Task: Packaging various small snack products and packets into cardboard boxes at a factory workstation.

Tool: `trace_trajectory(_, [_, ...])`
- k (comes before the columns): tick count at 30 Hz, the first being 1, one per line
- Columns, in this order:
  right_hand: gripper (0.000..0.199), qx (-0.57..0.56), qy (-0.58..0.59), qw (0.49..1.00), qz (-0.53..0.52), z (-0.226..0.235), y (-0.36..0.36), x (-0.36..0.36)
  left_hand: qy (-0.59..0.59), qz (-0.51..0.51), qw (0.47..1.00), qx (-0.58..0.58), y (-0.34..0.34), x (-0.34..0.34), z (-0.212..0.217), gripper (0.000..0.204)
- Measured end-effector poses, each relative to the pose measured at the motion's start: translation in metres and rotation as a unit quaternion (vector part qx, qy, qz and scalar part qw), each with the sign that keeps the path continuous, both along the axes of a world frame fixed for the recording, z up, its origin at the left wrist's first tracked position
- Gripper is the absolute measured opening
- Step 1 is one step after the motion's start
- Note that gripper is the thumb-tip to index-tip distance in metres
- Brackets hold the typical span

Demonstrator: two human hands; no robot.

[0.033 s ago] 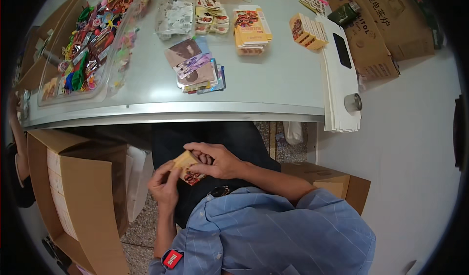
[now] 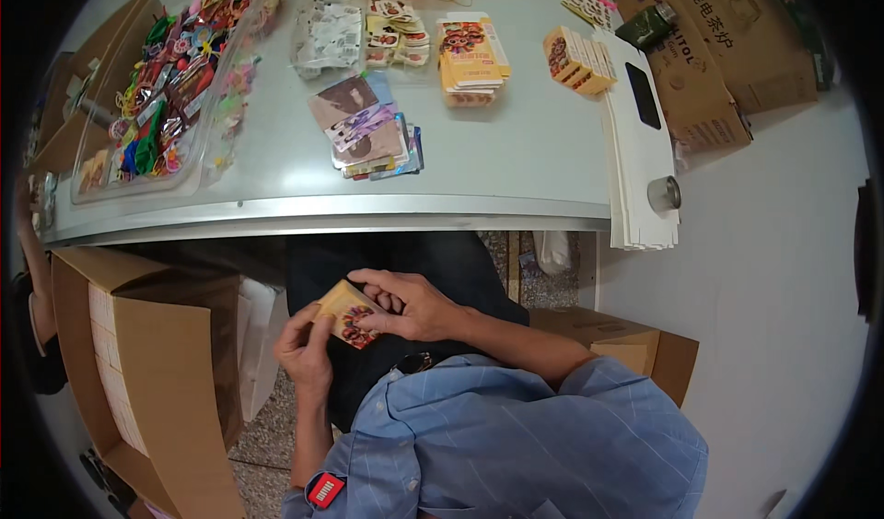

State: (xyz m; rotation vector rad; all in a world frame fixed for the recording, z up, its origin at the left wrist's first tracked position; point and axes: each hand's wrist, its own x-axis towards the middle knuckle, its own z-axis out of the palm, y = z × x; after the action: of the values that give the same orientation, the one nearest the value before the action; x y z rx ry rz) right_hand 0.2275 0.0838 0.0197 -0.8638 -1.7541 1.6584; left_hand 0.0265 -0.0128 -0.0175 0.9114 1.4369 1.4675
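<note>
Over my lap, both hands hold a small yellow printed cardboard box (image 2: 342, 305). My left hand (image 2: 307, 348) grips its left side between thumb and fingers. My right hand (image 2: 412, 305) has the other side, its thumb across the printed front and its fingers curled behind. Beyond the table's edge lies a loose pile of picture cards (image 2: 370, 143). Behind it sit a clear bag of small white packets (image 2: 330, 35) and a group of small printed packets (image 2: 398, 33). A stack of flat yellow cartons (image 2: 472, 54) stands to their right.
A clear tub of colourful trinkets (image 2: 175, 81) fills the table's left. At right are a row of filled boxes (image 2: 580, 59), a phone (image 2: 644, 94), white strips (image 2: 629, 178) and a metal cup (image 2: 663, 193). An open carton (image 2: 166, 362) stands left of my legs; another person's arm (image 2: 37, 279) shows beyond.
My left hand has shifted slightly left and down along the box, and more of the printed front shows. My right hand stays nearly where it was.
</note>
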Motion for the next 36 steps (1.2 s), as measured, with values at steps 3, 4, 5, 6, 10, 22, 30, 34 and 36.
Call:
trace_trajectory(3, [0.047, 0.021, 0.017, 0.999, -0.024, 0.023, 0.001, 0.01, -0.079, 0.023, 0.996, 0.041, 0.017, 0.003, 0.006, 0.03])
trace_trajectory(4, [0.047, 0.021, 0.014, 0.999, -0.025, 0.031, 0.006, 0.017, -0.082, 0.022, 0.996, 0.042, 0.025, 0.008, 0.015, 0.03])
trace_trajectory(5, [0.041, 0.122, -0.014, 0.99, -0.072, 0.04, 0.015, 0.027, -0.132, -0.021, 0.991, 0.029, 0.032, 0.017, 0.026, 0.038])
trace_trajectory(6, [0.035, 0.224, -0.037, 0.967, -0.115, 0.05, 0.023, 0.038, -0.177, -0.062, 0.982, 0.018, 0.038, 0.024, 0.036, 0.046])
trace_trajectory(10, [0.024, 0.349, -0.121, 0.888, -0.276, 0.098, 0.064, 0.104, -0.091, -0.095, 0.99, -0.059, 0.045, 0.029, 0.018, 0.04])
trace_trajectory(22, [0.03, 0.449, -0.467, 0.629, -0.43, 0.073, 0.311, 0.209, 0.003, -0.083, 0.992, -0.1, 0.047, 0.031, -0.024, 0.027])
trace_trajectory(30, [0.034, 0.497, -0.543, 0.539, -0.41, 0.055, 0.315, 0.19, -0.007, -0.071, 0.993, -0.096, 0.045, 0.027, -0.029, 0.026])
trace_trajectory(34, [0.031, 0.553, -0.426, 0.585, -0.413, 0.062, 0.301, 0.194, -0.016, -0.065, 0.993, -0.095, 0.046, 0.024, -0.032, 0.025])
trace_trajectory(36, [0.032, 0.533, -0.406, 0.61, -0.423, 0.073, 0.294, 0.205, -0.016, -0.06, 0.994, -0.095, 0.049, 0.024, -0.031, 0.025])
